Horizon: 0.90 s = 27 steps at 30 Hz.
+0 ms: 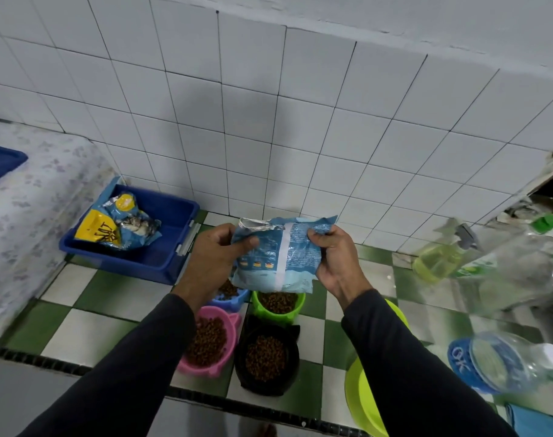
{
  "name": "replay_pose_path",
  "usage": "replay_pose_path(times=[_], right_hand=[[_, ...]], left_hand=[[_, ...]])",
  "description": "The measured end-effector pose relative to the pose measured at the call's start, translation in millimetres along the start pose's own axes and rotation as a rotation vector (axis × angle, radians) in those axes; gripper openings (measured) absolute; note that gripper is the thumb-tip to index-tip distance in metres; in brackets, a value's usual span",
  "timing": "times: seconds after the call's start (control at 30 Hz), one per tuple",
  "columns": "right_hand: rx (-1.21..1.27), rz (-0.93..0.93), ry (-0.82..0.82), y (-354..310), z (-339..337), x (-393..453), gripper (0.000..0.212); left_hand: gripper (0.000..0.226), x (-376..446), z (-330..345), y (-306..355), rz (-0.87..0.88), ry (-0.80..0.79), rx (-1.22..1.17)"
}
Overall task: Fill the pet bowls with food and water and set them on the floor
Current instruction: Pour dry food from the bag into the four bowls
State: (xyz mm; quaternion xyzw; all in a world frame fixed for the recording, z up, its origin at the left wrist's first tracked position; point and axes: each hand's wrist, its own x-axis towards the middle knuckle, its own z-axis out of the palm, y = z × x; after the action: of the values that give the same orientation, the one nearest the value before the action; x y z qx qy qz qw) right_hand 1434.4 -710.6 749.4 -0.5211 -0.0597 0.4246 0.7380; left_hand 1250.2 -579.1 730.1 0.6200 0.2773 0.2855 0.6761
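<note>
I hold a light blue pet food bag (281, 253) upright above the bowls, its torn top facing up. My left hand (217, 257) grips its left side, thumb across the front. Its right edge is pinched by my right hand (332, 257). Below on the green-and-white checkered floor stand several bowls with brown kibble: a pink one (210, 342), a black one (267, 357), a green one (278, 305) and a blue one (229, 296) partly hidden by my left wrist. A large lime-green bowl (363, 402) sits at the right, half hidden by my right sleeve.
A blue plastic bin (171, 234) by the wall holds another crumpled food bag (120, 225). At the right are a yellow spray bottle (439, 257), clear plastic bottles (515, 361) and a blue lid (461, 364). A patterned covered ledge (26, 216) stands at the left.
</note>
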Motion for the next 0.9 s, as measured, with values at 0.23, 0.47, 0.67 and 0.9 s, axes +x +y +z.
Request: replay_pose_path(times=[0.23, 0.47, 0.67, 0.9], right_hand=[[-0.102, -0.076, -0.045, -3, 6, 15, 0.019], [-0.104, -0.017, -0.024, 4, 38, 29, 0.018], [0.001, 0.06, 0.022, 28, 83, 27, 0.024], [0.108, 0.134, 0.101, 69, 156, 20, 0.034]], left_hand=[[0.011, 12, -7, 0, 0.0, 0.061, -0.063], [0.019, 34, -28, 9, -0.185, 0.171, -0.314], [0.018, 54, -77, 14, -0.308, 0.163, -0.248], [0.02, 73, -141, 20, -0.341, 0.103, -0.058]])
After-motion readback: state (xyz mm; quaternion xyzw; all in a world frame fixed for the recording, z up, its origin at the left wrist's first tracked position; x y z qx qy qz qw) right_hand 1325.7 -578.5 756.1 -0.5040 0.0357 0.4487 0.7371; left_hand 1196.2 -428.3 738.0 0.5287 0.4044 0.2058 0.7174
